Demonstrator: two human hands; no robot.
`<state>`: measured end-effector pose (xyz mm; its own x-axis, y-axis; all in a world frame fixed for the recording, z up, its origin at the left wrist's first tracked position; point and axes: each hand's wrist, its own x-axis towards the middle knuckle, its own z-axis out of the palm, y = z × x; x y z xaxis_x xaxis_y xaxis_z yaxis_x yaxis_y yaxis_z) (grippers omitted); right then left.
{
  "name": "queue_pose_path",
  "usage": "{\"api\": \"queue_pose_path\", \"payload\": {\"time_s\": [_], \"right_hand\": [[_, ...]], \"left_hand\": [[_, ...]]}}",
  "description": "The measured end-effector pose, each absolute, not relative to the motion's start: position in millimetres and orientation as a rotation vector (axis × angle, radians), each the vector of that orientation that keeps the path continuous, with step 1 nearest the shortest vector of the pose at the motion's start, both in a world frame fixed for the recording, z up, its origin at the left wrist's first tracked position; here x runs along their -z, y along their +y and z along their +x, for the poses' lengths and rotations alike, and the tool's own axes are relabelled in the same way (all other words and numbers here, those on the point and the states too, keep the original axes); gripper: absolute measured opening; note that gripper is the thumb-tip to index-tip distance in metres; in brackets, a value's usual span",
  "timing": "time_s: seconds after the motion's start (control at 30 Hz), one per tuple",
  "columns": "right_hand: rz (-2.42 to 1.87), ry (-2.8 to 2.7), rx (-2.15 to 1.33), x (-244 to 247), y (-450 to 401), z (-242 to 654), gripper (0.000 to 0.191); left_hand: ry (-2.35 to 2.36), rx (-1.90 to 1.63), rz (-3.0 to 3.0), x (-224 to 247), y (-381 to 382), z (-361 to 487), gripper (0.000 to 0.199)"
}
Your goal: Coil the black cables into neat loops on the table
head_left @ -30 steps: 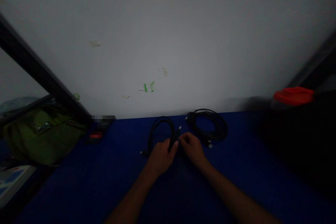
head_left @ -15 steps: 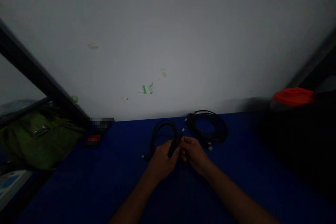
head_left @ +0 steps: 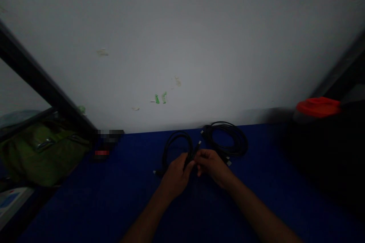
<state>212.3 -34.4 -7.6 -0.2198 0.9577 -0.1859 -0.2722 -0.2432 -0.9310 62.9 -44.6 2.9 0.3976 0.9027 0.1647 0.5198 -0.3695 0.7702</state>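
My left hand (head_left: pixel 177 172) is wrapped round a bundled part of a looped black cable (head_left: pixel 165 151) over the blue surface. One plug of this cable points up beyond my fingers; another lies to the left of the hand. The fingers of my right hand (head_left: pixel 209 163) are pinched together beside the bundle, close to my left thumb; what they hold, if anything, is too dark and small to tell. A second coiled black cable (head_left: pixel 243 145) lies behind my right hand near the wall, with light metal plugs showing.
A green bag (head_left: pixel 42 155) and a white box or book (head_left: pixel 13 203) are at the left. Dark items with a red patch (head_left: pixel 102 153) lie by the wall (head_left: pixel 222 53). An orange-red lid (head_left: pixel 318 107) shows at the right above a large dark shape (head_left: pixel 327 155).
The view has tilted slightly, so the scene sits a little lower. My right hand has shifted very slightly right; both hands stay close together at the cable.
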Motion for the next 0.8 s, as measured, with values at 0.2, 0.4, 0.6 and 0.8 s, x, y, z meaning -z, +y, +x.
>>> {"api": "queue_pose_path", "payload": {"time_s": [0.2,0.4,0.6,0.8], "right_hand": [[-1.180,-1.136,-1.532,1,-36,213,0.016],[-1.229,-1.249,-1.488,3,-35,213,0.015],[-1.335,-1.758,-0.883,-1,-40,217,0.012],[-1.196,-1.994,-0.324,0,-43,217,0.019]], "left_hand": [[1.218,-0.741,2.033,-4,-45,62,0.031],[1.268,-0.677,2.099,-2,-45,61,0.029],[1.397,-0.555,2.280,3,-40,59,0.033],[1.494,-0.363,2.353,4,-40,59,0.026]]}}
